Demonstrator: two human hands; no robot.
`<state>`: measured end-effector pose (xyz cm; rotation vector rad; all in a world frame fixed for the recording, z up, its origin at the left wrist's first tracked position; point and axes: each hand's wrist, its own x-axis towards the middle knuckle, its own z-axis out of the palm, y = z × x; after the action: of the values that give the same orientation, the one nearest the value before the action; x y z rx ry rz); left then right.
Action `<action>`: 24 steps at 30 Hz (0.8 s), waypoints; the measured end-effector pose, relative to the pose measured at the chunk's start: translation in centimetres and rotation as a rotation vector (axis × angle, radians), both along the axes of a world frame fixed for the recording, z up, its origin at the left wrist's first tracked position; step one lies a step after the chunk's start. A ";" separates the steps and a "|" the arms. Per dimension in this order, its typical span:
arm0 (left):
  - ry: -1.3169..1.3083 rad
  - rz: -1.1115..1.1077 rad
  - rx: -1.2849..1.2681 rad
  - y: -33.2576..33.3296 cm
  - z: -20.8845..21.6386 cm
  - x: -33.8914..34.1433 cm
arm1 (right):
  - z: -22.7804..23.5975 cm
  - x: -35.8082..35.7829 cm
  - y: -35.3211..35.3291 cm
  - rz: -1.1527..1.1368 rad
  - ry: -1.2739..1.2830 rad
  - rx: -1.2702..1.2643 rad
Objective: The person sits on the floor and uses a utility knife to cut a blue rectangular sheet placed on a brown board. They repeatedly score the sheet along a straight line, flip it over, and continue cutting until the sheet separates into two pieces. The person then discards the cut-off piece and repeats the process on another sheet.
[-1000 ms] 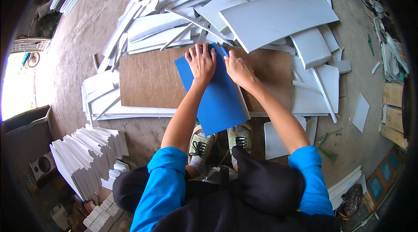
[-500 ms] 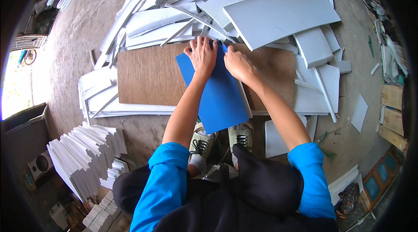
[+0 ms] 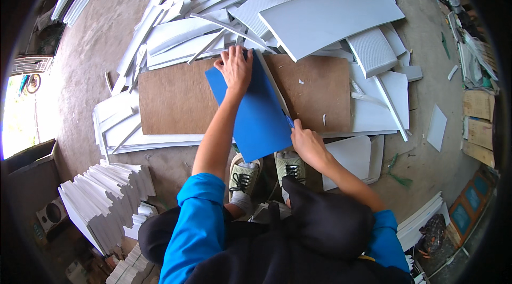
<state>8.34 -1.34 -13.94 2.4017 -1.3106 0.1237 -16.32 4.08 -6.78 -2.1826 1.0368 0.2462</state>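
Observation:
A blue rectangular sheet lies slantwise on a brown wooden board, its near end reaching out over my shoes. My left hand presses on the sheet's far end, fingers spread over it. In my right hand is a blue utility knife, at the sheet's right edge close to its near corner. Its blade is too small to make out. A pale strip, perhaps a white panel underneath, shows along that same right edge.
White panel offcuts are heaped beyond the board, with a large pale panel on top. White sheets lie under the board. Stacked white pieces stand at the lower left. Small white shavings dot the board's right part.
My right hand has drawn the knife from the sheet's far end down along its right edge, toward me. My left hand stays on the far end. White shavings now show on the board.

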 end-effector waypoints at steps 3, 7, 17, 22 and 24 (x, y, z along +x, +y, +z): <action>-0.058 0.026 -0.037 -0.8 -0.1 2.0 | 0.0 1.8 -0.8 -0.003 -0.053 -0.048; -0.093 0.015 -0.106 -1.4 0.0 2.7 | -0.9 2.9 -1.7 0.018 -0.020 -0.090; 0.073 0.224 -0.080 9.2 2.3 -4.1 | 0.2 1.8 -1.0 0.006 -0.051 -0.228; 0.353 0.174 -0.230 12.9 -0.6 -4.1 | -0.8 1.3 -1.7 -0.065 -0.080 -0.233; 0.357 0.184 -0.194 12.9 -1.1 -4.0 | -0.5 1.2 -1.7 -0.013 -0.088 -0.247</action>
<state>4.34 11.59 -15.02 2.2441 -0.8752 -0.1179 -15.13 2.43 -7.31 -2.3819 1.0794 0.0148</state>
